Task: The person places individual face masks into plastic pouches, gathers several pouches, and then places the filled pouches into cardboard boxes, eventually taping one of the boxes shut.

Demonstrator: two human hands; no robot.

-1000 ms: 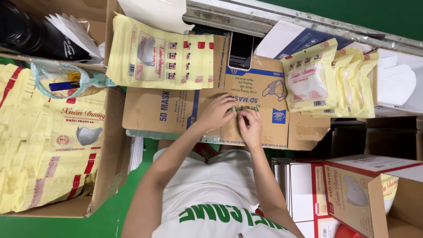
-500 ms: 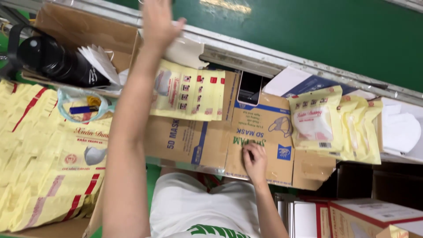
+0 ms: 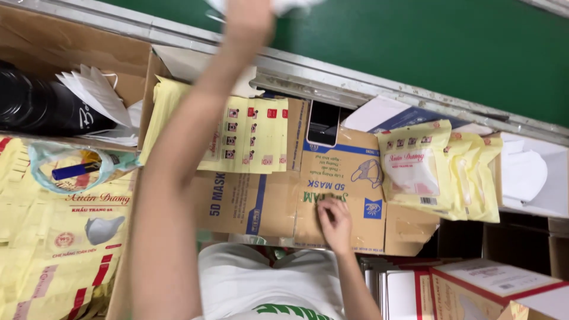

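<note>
Cardboard first: we see a flattened brown corrugated box [image 3: 278, 204] with blue print lying across the person's lap area, and the right hand [image 3: 335, 223] rests on it, fingers curled loosely against the board, pinching nothing we can make out. The left hand [image 3: 249, 15] is stretched up to the top edge over the green belt [image 3: 427, 53], closed around something white and soft-looking [image 3: 290, 5], mostly cut off, so what it is we cannot tell. A stack of glossy yellow flat pouches [image 3: 252, 142] sits on the box just beside the raised forearm. More yellow pouches holding white masks [image 3: 438, 172] lie to the right, near a loose white cup-shaped mask [image 3: 524, 175]. A dark phone [image 3: 323, 124] stands between the two stacks. Large crinkly yellow bags [image 3: 53, 237] fill the carton at left.
</note>
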